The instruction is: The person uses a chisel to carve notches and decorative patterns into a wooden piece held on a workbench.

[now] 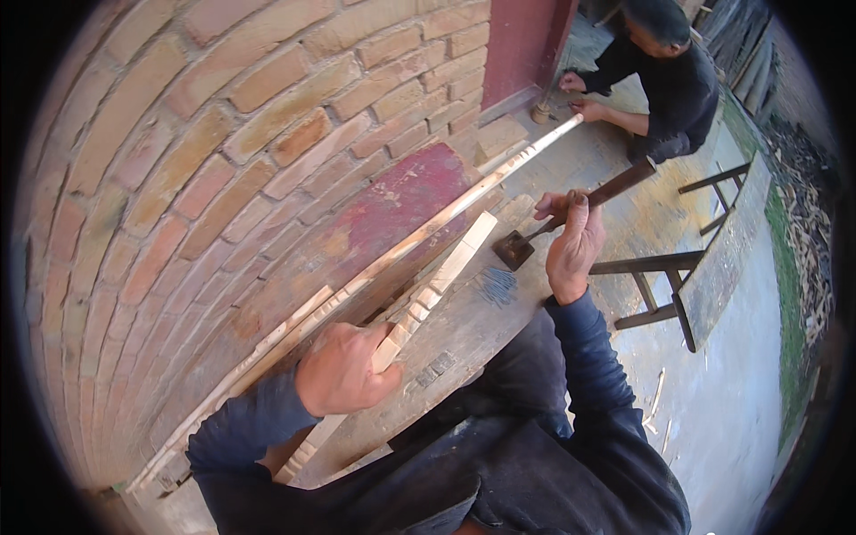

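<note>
Left hand [343, 367] clamps the notched wooden strip [437, 285] (flat on the worktop [464, 334]); right hand [573, 242] grips a hammer [526, 242]

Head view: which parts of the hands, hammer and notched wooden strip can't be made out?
- Left hand: fingertips curled out of sight around the pale notched wooden strip.
- Strip's lower end: behind the left forearm.
- Dark metal hammer: handle largely hidden inside the right hand.
</note>
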### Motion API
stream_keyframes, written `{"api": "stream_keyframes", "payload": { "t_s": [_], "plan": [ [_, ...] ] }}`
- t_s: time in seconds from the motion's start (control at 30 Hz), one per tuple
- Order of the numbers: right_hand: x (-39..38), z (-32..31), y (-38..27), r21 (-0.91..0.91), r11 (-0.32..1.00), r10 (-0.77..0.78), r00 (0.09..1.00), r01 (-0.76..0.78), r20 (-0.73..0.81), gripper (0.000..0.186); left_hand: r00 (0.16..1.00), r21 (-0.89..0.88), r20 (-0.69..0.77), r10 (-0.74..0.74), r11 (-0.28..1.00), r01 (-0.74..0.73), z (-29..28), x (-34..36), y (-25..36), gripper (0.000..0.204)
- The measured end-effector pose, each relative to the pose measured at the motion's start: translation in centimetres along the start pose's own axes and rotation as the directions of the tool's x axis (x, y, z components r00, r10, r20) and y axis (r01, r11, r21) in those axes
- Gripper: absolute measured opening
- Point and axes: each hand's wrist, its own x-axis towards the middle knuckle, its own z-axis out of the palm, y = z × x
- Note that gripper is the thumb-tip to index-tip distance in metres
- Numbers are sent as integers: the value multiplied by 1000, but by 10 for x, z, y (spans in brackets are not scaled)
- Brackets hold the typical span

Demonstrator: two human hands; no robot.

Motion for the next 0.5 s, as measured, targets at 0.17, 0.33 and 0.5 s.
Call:
{"api": "stream_keyframes", "payload": {
  "t_s": [0.17, 0.33, 0.5],
  "plan": [
    [-3, -7, -19, 125, 992, -17, 1000, 14, 19, 34, 999, -60, -12, -37, 998, 36, -5, -2, 3, 34],
    [-17, -4, -53, 155, 987, -52, 998, 44, 44, 33, 995, -33, 74, -65, 997, 67, -8, -6, 0, 36],
    [-21, -1, -103, 477, 859, 145, 981, -188, 127, 34, 993, -107, 106, -56, 992, 67, -3, -6, 8, 36]
  ]
}}
